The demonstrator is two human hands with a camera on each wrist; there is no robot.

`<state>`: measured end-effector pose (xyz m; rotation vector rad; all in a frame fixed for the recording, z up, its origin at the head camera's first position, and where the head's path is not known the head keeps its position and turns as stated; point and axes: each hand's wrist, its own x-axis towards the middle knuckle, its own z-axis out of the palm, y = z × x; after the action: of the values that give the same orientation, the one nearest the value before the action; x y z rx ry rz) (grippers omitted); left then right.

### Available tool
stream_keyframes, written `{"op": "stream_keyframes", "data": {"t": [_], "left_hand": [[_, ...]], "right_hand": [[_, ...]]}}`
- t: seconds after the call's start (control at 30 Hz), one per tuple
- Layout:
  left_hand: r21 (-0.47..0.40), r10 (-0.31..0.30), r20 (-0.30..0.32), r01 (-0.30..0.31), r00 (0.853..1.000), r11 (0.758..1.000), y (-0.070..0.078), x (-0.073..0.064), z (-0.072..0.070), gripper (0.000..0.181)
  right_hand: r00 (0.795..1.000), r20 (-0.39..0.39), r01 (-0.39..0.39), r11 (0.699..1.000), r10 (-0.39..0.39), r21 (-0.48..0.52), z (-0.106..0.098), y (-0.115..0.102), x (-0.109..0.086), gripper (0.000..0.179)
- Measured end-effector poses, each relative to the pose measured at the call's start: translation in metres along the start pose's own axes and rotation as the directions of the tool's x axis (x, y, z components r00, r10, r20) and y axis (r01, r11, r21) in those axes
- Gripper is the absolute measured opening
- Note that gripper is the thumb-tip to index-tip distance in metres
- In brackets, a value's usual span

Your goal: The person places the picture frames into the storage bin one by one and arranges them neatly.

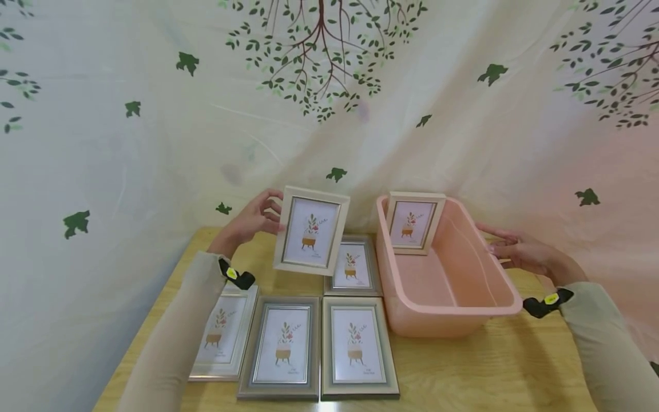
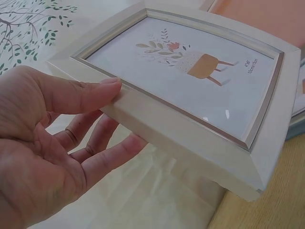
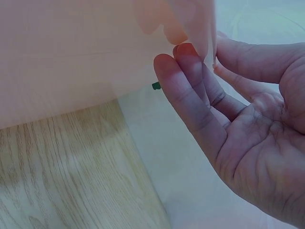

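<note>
My left hand point(image 1: 254, 216) holds a cream picture frame point(image 1: 278, 260) by its left side, raised and tilted above the table. In the left wrist view the thumb lies on the front of the border and the fingers are behind it. The frame's print shows a potted plant on legs. At the right, my right hand point(image 1: 527, 252) is at the side rim of a pink plastic tub point(image 1: 453, 311). The right wrist view shows the rim between thumb and fingers point(image 3: 183, 93). Inside the tub, another cream picture frame point(image 1: 416, 250) leans upright against the far end.
On the wooden table point(image 1: 463, 372) lie a silver-white frame point(image 1: 247, 326), a grey frame point(image 1: 247, 377) and a champagne frame point(image 1: 360, 391) in a front row. Behind them a grey-brown frame point(image 1: 374, 263) lies beside the tub. A leaf-printed curtain point(image 1: 154, 171) hangs behind the table.
</note>
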<state>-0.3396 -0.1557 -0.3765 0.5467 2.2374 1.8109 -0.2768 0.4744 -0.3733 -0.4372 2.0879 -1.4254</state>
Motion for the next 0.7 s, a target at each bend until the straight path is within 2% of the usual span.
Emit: {"op": "stream_keyframes", "data": {"t": [0.23,0.7], "left_hand": [[-0.020,0.032,-0.044,-0.032,0.999,0.999,0.010,0.000,0.001,0.060],[-0.085,0.101,-0.060,-0.106,0.993,0.991,0.043,0.012,0.006,0.060]], "right_hand": [[1.000,0.011,0.010,1.000,-0.010,0.010,0.000,0.000,0.001,0.069],[0.999,-0.039,-0.026,0.999,0.024,-0.038,0.002,0.005,0.000,0.070]]}}
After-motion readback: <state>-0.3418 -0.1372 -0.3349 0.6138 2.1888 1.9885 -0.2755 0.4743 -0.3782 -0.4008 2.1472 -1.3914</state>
